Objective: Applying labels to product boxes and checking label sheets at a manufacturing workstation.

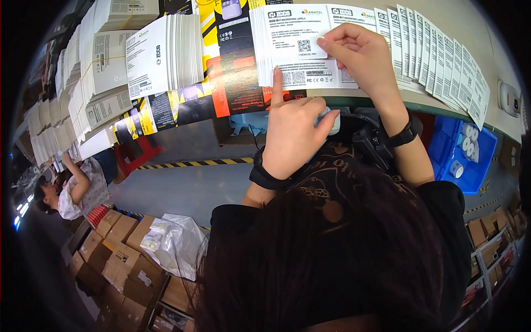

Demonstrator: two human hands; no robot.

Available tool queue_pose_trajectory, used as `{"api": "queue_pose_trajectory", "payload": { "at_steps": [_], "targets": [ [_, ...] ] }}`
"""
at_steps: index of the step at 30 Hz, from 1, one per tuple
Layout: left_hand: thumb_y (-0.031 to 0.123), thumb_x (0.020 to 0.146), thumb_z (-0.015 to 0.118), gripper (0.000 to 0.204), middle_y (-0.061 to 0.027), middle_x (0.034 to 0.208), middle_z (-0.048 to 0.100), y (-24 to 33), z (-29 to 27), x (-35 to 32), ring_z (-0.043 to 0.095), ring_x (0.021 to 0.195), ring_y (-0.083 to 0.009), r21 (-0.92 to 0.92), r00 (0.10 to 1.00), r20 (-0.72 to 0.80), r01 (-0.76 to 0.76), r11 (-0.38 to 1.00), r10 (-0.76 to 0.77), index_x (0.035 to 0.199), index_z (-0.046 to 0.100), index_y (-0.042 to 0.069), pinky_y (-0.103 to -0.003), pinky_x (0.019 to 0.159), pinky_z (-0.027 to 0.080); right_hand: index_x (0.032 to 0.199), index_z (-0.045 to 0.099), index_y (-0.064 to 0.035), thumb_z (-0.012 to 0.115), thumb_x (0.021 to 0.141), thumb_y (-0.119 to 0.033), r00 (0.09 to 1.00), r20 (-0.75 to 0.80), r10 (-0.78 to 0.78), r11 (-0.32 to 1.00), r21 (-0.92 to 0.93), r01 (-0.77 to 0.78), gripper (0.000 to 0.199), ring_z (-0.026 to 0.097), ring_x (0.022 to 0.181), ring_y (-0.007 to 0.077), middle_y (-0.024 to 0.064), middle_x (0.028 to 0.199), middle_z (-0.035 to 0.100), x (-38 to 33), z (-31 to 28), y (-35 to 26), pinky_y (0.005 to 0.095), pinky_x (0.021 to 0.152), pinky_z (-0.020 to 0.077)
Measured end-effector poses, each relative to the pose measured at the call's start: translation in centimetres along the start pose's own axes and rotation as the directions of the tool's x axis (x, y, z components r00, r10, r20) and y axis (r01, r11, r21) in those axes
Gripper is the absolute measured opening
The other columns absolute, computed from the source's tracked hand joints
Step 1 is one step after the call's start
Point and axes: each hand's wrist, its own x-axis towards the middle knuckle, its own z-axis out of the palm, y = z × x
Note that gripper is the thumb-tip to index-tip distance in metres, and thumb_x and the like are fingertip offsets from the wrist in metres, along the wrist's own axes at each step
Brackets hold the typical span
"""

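A fanned row of white printed sheets (298, 50) lies along the table edge (359, 102). My left hand (293, 130) points up with its index fingertip pressed on the lower edge of the front sheets, the other fingers loosely curled and the thumb out to the right. My right hand (359, 55) is higher and to the right, pinching the edge of the top sheet between thumb and fingers. Each wrist wears a black band. Dark hair fills the lower part of the view and hides my forearms.
More white sheets (442, 61) fan to the right. Leaflet stacks (160, 55) and flat yellow-and-black cartons (221, 72) lie left. A blue bin (462, 149) holds white rolls. Another person (83, 188) is at far left, above cardboard boxes (119, 249) and a plastic bag (174, 243).
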Motion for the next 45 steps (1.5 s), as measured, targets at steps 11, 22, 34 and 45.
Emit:
{"api": "queue_pose_trajectory", "payload": {
  "at_steps": [11, 22, 34, 45],
  "targets": [
    [0.017, 0.073, 0.065, 0.02, -0.0091, 0.054, 0.055, -0.2, 0.1, 0.1, 0.056, 0.054, -0.0252, 0.005, 1.0, 0.001, -0.001, 1.0, 0.001, 0.061, 0.055, 0.004, -0.05, 0.106, 0.015, 0.08, 0.063, -0.0015, 0.067, 0.077, -0.013, 1.0, -0.01, 0.001, 1.0, -0.013, -0.001, 0.012, 0.045, 0.05, 0.0019, -0.0013, 0.063, 0.058, 0.0, 0.2, -0.2, 0.0146, 0.045, 0.0346],
    [0.017, 0.073, 0.065, 0.019, -0.0087, 0.053, 0.056, -0.2, 0.1, 0.1, 0.056, 0.053, -0.0247, -0.001, 1.0, 0.003, -0.008, 1.0, 0.008, 0.061, 0.056, 0.003, -0.05, 0.107, 0.014, 0.078, 0.062, -0.0008, 0.066, 0.077, -0.012, 0.999, -0.039, -0.026, 0.998, -0.05, 0.024, 0.012, 0.044, 0.049, 0.0013, -0.0013, 0.062, 0.058, -0.1, 0.3, -0.1, 0.0144, 0.044, 0.0336],
    [0.017, 0.073, 0.064, 0.019, -0.0085, 0.054, 0.056, -0.1, 0.0, 0.1, 0.056, 0.054, -0.0243, 0.008, 1.0, 0.015, -0.001, 1.0, 0.001, 0.062, 0.057, 0.003, -0.048, 0.108, 0.011, 0.077, 0.062, -0.0004, 0.067, 0.076, -0.012, 0.997, -0.047, -0.059, 0.996, -0.076, 0.055, 0.013, 0.044, 0.049, 0.0017, -0.0013, 0.062, 0.058, -0.1, 0.4, 0.1, 0.015, 0.044, 0.0335],
    [0.017, 0.073, 0.063, 0.018, -0.0108, 0.054, 0.056, 0.0, 0.0, 0.3, 0.056, 0.055, -0.0269, 0.06, 0.999, 0.023, 0.041, 0.997, -0.043, 0.065, 0.059, 0.002, -0.046, 0.107, 0.017, 0.069, 0.052, -0.0035, 0.073, 0.071, -0.023, 0.928, -0.034, -0.371, 0.755, -0.592, 0.281, 0.029, 0.045, 0.046, 0.0055, -0.0017, 0.052, 0.049, -0.3, 1.0, 0.5, 0.0196, 0.042, 0.0363]
  ]
}}
